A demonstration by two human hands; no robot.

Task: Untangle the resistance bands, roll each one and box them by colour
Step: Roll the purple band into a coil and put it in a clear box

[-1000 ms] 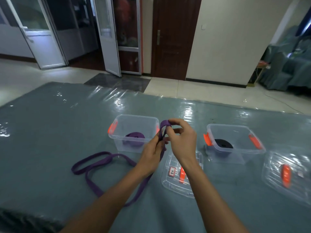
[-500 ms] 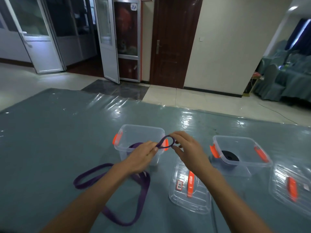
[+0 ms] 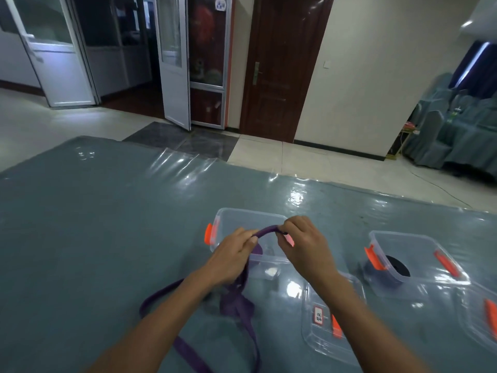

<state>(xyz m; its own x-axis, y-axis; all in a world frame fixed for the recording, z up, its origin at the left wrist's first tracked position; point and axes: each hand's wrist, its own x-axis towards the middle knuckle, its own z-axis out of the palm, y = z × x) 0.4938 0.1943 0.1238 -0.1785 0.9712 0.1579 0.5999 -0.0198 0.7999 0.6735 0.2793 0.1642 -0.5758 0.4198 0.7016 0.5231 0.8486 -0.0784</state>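
Purple resistance band (image 3: 235,302) is held up between both hands, arched above the near wall of a clear plastic box (image 3: 242,211) with orange latches. The left hand (image 3: 234,257) grips one side of the arch with curled fingers. The right hand (image 3: 304,246) pinches the other side between thumb and fingertips, and what lies inside that pinch is hidden.

Below the left hand the band drops in a bunched tangle onto the table (image 3: 94,238), which is covered in grey-blue cloth under a shiny clear sheet. Its loops trail toward the viewer and are cut off by the bottom edge.

A purple patch is seen through this box's wall, just behind the left hand; whether it is a rolled band cannot be told.

To the right, well apart, a second clear box (image 3: 419,246) holds a rolled black band (image 3: 397,268). A clear lid (image 3: 320,345) with an unreadable label lies flat, partly covered by the right forearm. Another lid (image 3: 473,332) is cut off at the right edge.
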